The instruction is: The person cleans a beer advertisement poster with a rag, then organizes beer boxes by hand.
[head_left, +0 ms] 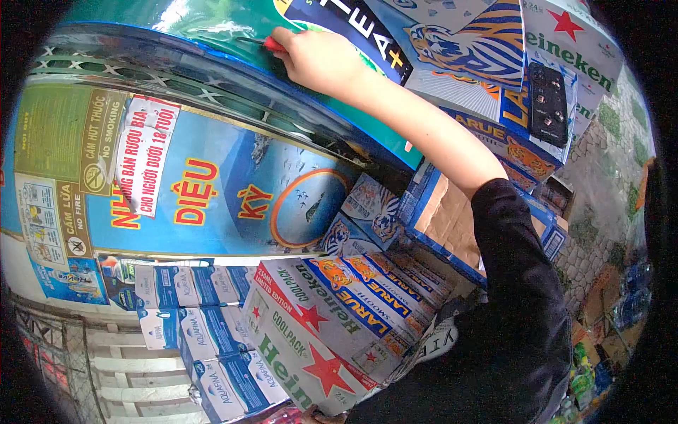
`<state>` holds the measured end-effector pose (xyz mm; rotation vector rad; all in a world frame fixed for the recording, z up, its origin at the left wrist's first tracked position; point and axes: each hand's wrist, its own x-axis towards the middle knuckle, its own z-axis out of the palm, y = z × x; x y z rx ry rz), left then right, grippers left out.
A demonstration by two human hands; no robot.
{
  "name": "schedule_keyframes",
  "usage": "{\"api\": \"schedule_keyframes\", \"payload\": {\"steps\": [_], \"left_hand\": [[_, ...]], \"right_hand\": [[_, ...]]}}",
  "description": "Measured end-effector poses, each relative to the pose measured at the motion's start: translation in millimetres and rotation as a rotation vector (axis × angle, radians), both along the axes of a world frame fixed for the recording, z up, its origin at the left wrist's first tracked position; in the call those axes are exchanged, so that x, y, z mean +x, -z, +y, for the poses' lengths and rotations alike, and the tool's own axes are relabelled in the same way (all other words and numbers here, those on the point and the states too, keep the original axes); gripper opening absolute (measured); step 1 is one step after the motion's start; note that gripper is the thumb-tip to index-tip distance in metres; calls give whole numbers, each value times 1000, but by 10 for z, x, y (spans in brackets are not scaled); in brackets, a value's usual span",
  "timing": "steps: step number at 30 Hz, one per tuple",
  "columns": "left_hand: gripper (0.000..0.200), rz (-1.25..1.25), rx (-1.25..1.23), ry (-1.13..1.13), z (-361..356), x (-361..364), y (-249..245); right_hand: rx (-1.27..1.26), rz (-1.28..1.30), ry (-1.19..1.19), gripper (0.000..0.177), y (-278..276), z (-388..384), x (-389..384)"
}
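Observation:
My right hand [314, 62] is closed around a small red-handled tool [273, 44]. A thin dark shaft or blade runs from its handle toward the left, and I cannot tell its exact kind. The tool lies over the glossy green sign panel [226, 28], close to its blue lower edge. The bare forearm crosses the panel's printed dark lettering area, then runs into a black sleeve [512, 212]. My left hand does not show.
A metal lattice [162, 79] borders the panel. Beer cartons [311, 346] and Aquafina cartons [229, 381] are stacked below. A black phone [547, 104] rests on a Larue carton [526, 152]. An opened cardboard box [445, 212] is beside the arm. Paving [593, 177] shows at right.

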<state>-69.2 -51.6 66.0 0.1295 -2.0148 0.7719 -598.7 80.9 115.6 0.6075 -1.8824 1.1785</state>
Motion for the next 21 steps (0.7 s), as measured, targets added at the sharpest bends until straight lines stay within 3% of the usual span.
{"api": "schedule_keyframes", "payload": {"steps": [21], "left_hand": [[25,43,9,-4,-5,113,111]], "right_hand": [[41,-94,-9,18,167,41,114]]}}
